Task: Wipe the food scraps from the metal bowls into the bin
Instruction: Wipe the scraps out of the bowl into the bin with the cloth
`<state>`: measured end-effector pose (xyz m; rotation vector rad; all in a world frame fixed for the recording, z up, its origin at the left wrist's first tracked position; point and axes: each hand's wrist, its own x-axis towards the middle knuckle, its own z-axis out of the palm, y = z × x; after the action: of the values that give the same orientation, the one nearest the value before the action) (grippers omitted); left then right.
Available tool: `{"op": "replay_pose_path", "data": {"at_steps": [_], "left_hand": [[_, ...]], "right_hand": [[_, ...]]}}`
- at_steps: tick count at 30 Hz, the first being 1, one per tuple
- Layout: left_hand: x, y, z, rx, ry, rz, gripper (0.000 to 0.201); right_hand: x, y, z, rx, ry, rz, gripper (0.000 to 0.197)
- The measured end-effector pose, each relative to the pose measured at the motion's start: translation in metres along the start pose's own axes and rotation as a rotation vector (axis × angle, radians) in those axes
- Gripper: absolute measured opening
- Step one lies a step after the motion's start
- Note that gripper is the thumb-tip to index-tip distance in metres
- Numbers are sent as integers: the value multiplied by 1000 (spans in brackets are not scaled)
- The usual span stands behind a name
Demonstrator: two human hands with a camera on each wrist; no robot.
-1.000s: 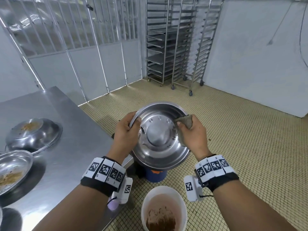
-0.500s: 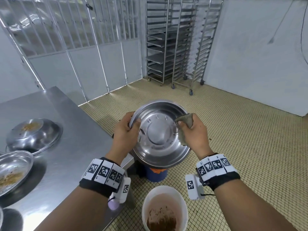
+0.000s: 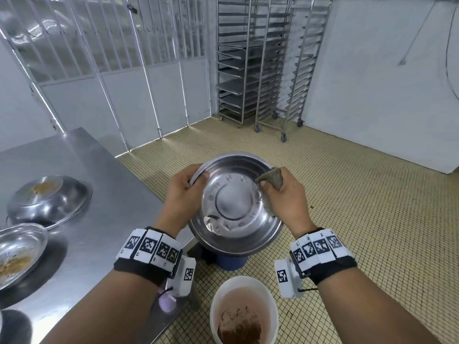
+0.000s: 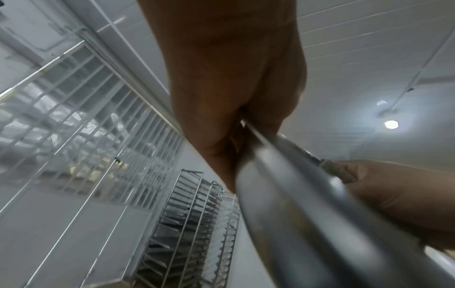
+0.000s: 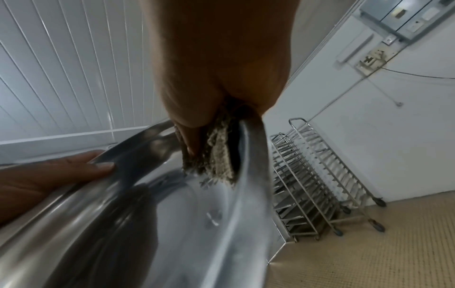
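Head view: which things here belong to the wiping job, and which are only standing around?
Part of the job:
- held bowl, gripped by the left hand
- cloth in the right hand
- white bin with scraps
- two dirty bowls on the table

Just there:
- tray racks
- metal gate

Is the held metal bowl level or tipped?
Tipped: the metal bowl shows its inside to the head camera, rim gripped by the left hand.

Head view looks down; wrist views look up, close; all share bowl (image 3: 236, 202).
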<state>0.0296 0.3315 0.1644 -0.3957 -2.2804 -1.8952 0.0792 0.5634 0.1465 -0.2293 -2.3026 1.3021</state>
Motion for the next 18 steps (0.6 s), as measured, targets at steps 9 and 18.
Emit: {"op": "replay_pose_path", "data": {"at_steps": [9, 18], "left_hand": [[-2, 1, 4, 125, -117, 101, 19], [-9, 4, 3, -1, 33, 12, 21]], "right_hand": [[21, -15, -15, -256, -173, -110, 16], [6, -3, -4, -55, -21, 3, 18]]}}
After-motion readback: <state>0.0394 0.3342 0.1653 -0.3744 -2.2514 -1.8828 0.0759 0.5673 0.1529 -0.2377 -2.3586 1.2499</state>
